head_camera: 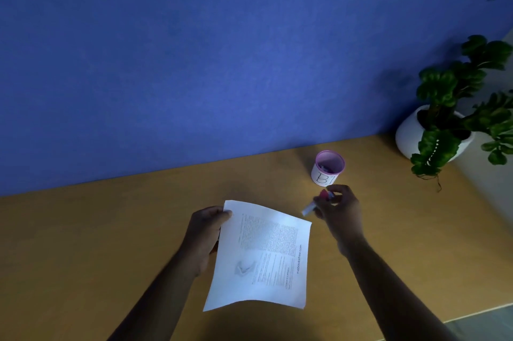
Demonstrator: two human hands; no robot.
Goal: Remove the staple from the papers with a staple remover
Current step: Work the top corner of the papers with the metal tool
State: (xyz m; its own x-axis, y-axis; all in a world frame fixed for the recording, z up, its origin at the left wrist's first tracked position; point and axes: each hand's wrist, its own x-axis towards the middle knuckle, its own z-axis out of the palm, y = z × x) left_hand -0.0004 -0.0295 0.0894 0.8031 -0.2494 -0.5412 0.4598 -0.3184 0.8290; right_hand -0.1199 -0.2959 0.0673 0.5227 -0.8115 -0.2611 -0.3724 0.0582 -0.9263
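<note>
Printed white papers (263, 254) are lifted above the wooden desk (111, 243), held at their left edge near the top corner by my left hand (205, 232). My right hand (340, 211) is to the right of the papers' top right corner. It grips a small staple remover (319, 202) with a pink body and a pale metal end that points toward the papers. The staple itself is too small to make out.
A small pink-rimmed white cup (329, 168) marked "B1" stands just behind my right hand, with small items inside. A white pot with a green plant (449, 118) stands at the back right. A blue wall (222, 49) backs the desk. The desk's right edge (485, 310) is near.
</note>
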